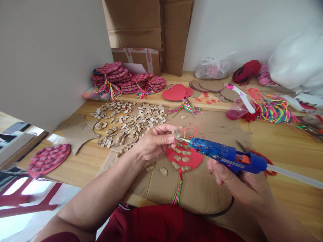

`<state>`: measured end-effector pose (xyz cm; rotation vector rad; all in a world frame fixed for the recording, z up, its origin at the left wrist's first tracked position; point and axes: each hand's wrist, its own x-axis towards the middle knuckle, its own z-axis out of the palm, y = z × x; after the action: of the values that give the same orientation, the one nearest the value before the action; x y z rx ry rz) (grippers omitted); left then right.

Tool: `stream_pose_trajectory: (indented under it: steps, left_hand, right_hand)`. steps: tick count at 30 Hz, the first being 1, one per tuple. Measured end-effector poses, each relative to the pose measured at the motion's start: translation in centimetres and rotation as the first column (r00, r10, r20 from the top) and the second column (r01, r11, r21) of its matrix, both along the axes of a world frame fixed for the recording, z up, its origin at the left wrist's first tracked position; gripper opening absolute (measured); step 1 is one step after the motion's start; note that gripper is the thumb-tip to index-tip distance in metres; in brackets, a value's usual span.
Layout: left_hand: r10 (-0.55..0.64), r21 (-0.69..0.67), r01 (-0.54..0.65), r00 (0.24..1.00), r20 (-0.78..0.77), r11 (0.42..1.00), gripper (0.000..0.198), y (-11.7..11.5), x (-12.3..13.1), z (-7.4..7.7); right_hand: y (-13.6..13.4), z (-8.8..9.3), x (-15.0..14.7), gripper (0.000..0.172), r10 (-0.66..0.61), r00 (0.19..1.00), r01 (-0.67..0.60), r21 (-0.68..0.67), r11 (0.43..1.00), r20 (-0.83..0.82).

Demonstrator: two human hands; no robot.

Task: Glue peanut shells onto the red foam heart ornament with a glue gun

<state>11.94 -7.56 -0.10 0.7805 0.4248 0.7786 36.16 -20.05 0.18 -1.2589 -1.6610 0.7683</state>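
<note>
My left hand (157, 139) pinches a peanut shell (176, 134) between thumb and fingers. Wrapped round the grip of a blue hot glue gun (217, 149) is my right hand (237, 183); a clear glue stick (295, 175) sticks out of its back. The gun's metal nozzle is at the shell's edge. Beneath them lies a red heart-shaped piece (196, 161) with rows of peanut shells on it, an orange loop at its top and a coloured tassel (178, 193) below. A loose shell (163, 171) rests on the cardboard left of it.
Many peanut shells (141, 119) spread at the left. Pink shell-covered pieces (113, 75) are stacked behind, and another one (49, 159) lies at the left edge. Scissors (242, 147), a pink cup (234, 109) and coloured cords (274, 109) are at the right.
</note>
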Motion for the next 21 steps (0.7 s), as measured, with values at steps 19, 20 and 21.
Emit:
stream_pose_trajectory:
  steps: [19, 20, 21]
  left_hand:
    - [0.021, 0.013, -0.021, 1.000, -0.001, 1.000, 0.030, 0.12, 0.01, -0.20]
    - [0.026, 0.013, -0.026, 1.000, 0.002, 1.000, 0.030, 0.13, 0.02, -0.17]
    - [0.029, 0.011, -0.030, 1.000, 0.003, 1.000, 0.029, 0.10, 0.02, -0.11]
  right_hand:
    - [-0.12, -0.45, -0.21, 0.031, -0.071, 0.997, 0.071, -0.048, 0.996, 0.007]
    - [-0.12, -0.40, -0.26, 0.031, -0.073, 0.997, 0.073, -0.061, 0.995, -0.006]
    - [-0.14, -0.35, -0.35, 0.031, -0.076, 0.997, 0.074, -0.068, 0.995, -0.020]
